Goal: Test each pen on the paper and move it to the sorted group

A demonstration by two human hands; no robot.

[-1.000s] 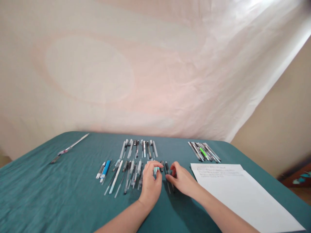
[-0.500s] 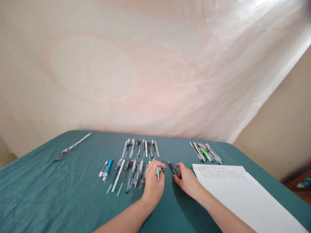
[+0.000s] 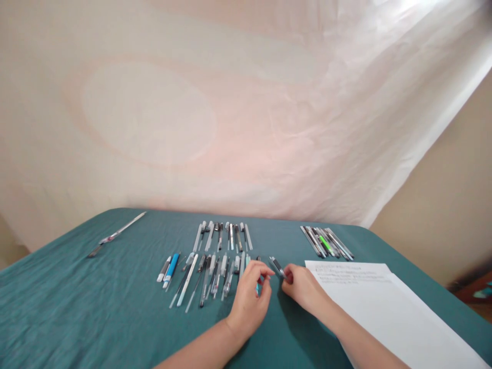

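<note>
Out on the far left of the dark green cloth, a slim white item is lying aslant, its far end pointing rightward. Next across, a grey-and-white pen and a blue pen are resting side by side, and beside them a near row of pens is spreading out, most of them leaning away and to the right. Behind it, a back row of pens is pointing away from the person. Now the left hand: it is curling over the near row's right end, a bit of teal showing inside the bent fingers; whether it is gripping that, one cannot tell. Just beyond, the right hand is pinching a dark pen, which is sitting between the two hands, its long axis running diagonally, its free end pointing away and leftward. Farther right, a bundle of pens, one of them bright green, is slanting away to the left, and nearer the person white papers are lying, faint writing across their far part. The cloth is creasing at left; behind, a pale pinkish sheet is hanging, and a beige wall is showing at right.
</note>
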